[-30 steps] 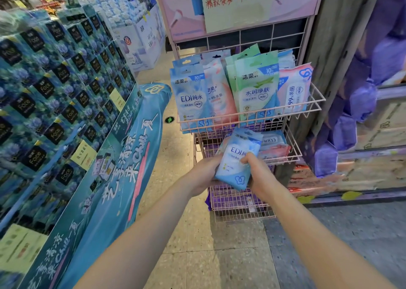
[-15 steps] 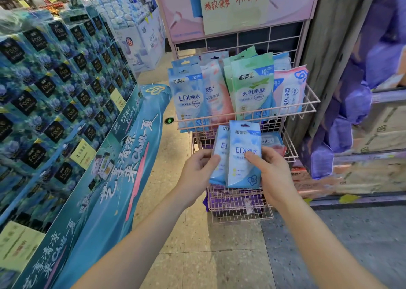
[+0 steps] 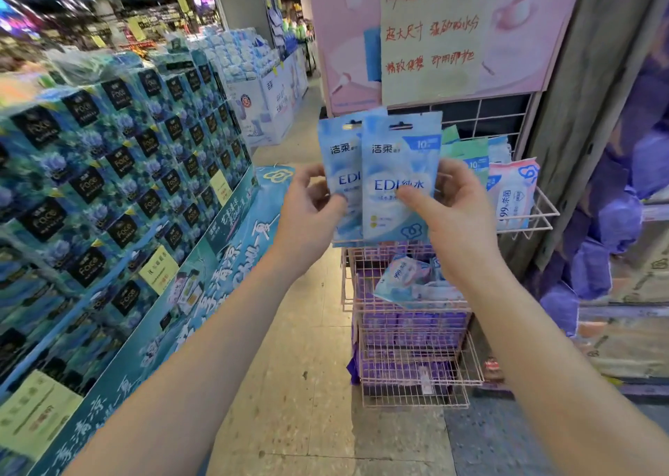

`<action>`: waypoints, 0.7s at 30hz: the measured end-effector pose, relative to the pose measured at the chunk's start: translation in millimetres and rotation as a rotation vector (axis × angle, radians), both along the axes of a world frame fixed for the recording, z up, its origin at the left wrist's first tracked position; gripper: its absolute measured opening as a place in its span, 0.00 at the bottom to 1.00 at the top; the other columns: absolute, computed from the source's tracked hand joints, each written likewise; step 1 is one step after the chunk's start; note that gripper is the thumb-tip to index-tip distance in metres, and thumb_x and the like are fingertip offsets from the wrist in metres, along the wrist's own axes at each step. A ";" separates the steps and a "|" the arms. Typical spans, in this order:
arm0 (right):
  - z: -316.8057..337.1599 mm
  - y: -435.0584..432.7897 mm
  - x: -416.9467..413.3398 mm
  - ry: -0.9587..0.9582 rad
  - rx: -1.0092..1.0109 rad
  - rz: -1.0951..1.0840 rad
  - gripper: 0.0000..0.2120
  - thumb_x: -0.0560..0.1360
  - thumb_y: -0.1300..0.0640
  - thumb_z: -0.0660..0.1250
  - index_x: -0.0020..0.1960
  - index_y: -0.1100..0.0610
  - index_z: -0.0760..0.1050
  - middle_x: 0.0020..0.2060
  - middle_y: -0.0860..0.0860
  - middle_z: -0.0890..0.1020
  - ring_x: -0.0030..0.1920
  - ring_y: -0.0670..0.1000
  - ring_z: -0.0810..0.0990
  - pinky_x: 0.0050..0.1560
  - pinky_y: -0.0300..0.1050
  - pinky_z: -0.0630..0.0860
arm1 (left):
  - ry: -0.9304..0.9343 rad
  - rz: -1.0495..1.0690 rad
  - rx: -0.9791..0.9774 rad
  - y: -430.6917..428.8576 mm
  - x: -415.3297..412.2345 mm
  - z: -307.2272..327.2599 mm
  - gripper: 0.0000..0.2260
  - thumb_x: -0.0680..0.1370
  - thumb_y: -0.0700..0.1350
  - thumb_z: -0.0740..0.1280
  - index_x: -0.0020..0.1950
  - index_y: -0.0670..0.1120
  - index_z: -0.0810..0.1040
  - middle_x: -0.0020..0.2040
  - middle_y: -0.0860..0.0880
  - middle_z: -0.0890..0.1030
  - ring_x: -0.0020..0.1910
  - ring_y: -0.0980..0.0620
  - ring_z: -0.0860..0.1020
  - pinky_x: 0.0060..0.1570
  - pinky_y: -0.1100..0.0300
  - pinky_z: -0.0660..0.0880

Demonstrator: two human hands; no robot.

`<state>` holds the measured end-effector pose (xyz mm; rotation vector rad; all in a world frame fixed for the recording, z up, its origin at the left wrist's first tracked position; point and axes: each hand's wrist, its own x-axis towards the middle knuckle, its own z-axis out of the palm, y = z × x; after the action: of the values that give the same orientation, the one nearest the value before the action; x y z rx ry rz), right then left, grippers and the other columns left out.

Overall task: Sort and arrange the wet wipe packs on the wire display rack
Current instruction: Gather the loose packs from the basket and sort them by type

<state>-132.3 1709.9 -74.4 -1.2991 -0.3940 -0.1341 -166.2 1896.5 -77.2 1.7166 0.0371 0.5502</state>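
Observation:
Two blue EDI wet wipe packs are held upright in front of the top basket of the pink wire display rack (image 3: 539, 218). My left hand (image 3: 307, 218) pinches the rear blue pack (image 3: 340, 160) at its left edge. My right hand (image 3: 456, 215) grips the front blue pack (image 3: 398, 157), thumb across its face. Behind them in the top basket stand green packs (image 3: 470, 153) and a pink pack (image 3: 514, 193). Loose pink and blue packs (image 3: 405, 276) lie in the middle basket.
Purple packs fill the lower baskets (image 3: 416, 334). A tall display of blue boxed tissue (image 3: 108, 186) with a teal banner runs along the left. A pink sign with a handwritten note (image 3: 430, 34) tops the rack. A tiled aisle floor (image 3: 311, 349) lies between.
Both hands have lifted the two blue packs from the middle basket's height up in front of the top basket. The view has tilted upward.

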 end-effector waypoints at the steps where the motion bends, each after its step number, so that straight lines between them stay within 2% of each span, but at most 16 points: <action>1: 9.9 7.2 6.5 -0.032 -0.008 -0.010 0.15 0.74 0.66 0.75 0.54 0.51 0.76 0.52 0.52 0.85 0.48 0.43 0.85 0.44 0.40 0.82 | 0.005 -0.001 0.011 4.4 8.0 6.8 0.14 0.81 0.30 0.64 0.62 0.45 0.71 0.50 0.43 0.87 0.41 0.55 0.82 0.43 0.64 0.77; 3: 23.3 20.2 19.6 -0.094 -0.032 -0.043 0.16 0.74 0.68 0.74 0.53 0.49 0.75 0.51 0.51 0.84 0.47 0.43 0.84 0.45 0.40 0.82 | 0.040 -0.017 0.048 12.4 24.0 12.8 0.13 0.81 0.33 0.67 0.61 0.46 0.72 0.50 0.47 0.87 0.42 0.57 0.83 0.43 0.66 0.78; 5: 25.1 29.7 29.1 -0.124 -0.104 -0.049 0.17 0.75 0.66 0.74 0.54 0.47 0.75 0.51 0.49 0.85 0.50 0.45 0.85 0.50 0.44 0.84 | 0.088 -0.009 0.183 23.0 37.7 7.7 0.09 0.80 0.40 0.72 0.56 0.51 0.75 0.51 0.51 0.86 0.48 0.56 0.84 0.51 0.61 0.78; 7: 17.3 35.4 33.5 -0.120 -0.184 -0.042 0.16 0.76 0.64 0.74 0.55 0.45 0.75 0.52 0.48 0.85 0.52 0.46 0.85 0.53 0.50 0.84 | 0.090 0.020 0.339 33.9 45.5 -1.6 0.08 0.77 0.46 0.73 0.53 0.56 0.79 0.50 0.56 0.84 0.48 0.60 0.82 0.54 0.57 0.77; 9: 6.7 39.3 33.2 -0.111 -0.237 -0.052 0.15 0.76 0.63 0.74 0.56 0.47 0.75 0.53 0.47 0.85 0.52 0.44 0.85 0.54 0.51 0.84 | 0.093 0.016 0.395 40.4 48.6 -9.5 0.08 0.78 0.42 0.72 0.56 0.51 0.81 0.48 0.57 0.81 0.43 0.63 0.78 0.49 0.61 0.75; 11: -0.4 44.5 30.9 -0.129 -0.268 -0.081 0.15 0.76 0.61 0.74 0.57 0.47 0.75 0.53 0.46 0.85 0.52 0.43 0.84 0.54 0.52 0.83 | 0.088 0.036 0.444 45.6 49.7 -12.3 0.07 0.80 0.41 0.71 0.58 0.47 0.81 0.47 0.58 0.81 0.40 0.63 0.77 0.46 0.64 0.74; 14: -6.1 52.2 29.8 -0.139 -0.285 -0.135 0.17 0.76 0.58 0.74 0.55 0.40 0.73 0.51 0.43 0.84 0.51 0.41 0.83 0.51 0.55 0.84 | 0.103 0.075 0.511 55.4 49.7 -11.4 0.06 0.79 0.47 0.74 0.54 0.52 0.81 0.44 0.60 0.82 0.41 0.59 0.79 0.46 0.59 0.75; 16: -11.2 56.1 31.3 -0.154 -0.304 -0.183 0.18 0.75 0.55 0.75 0.54 0.36 0.72 0.51 0.43 0.83 0.50 0.43 0.83 0.51 0.56 0.83 | 0.149 0.089 0.532 62.7 47.4 -11.0 0.06 0.77 0.51 0.75 0.51 0.54 0.80 0.44 0.60 0.82 0.42 0.57 0.79 0.47 0.55 0.78; 18: -20.5 59.6 32.6 -0.173 -0.341 -0.226 0.17 0.74 0.53 0.75 0.54 0.37 0.73 0.51 0.45 0.82 0.51 0.45 0.83 0.52 0.55 0.82 | 0.183 0.086 0.577 67.3 44.8 -14.7 0.07 0.77 0.52 0.75 0.51 0.53 0.81 0.44 0.59 0.83 0.42 0.56 0.80 0.48 0.53 0.78; 21: -33.4 62.7 31.4 -0.145 -0.340 -0.220 0.15 0.76 0.55 0.75 0.57 0.42 0.73 0.48 0.40 0.82 0.49 0.40 0.82 0.52 0.51 0.82 | 0.223 0.064 0.664 68.7 41.4 -21.8 0.07 0.78 0.52 0.74 0.49 0.55 0.77 0.43 0.59 0.82 0.41 0.61 0.78 0.46 0.55 0.74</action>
<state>-100.9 1772.6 -107.7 -1.6739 -0.4081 -0.3605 -124.9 1965.2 -98.9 2.4274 0.0747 0.4395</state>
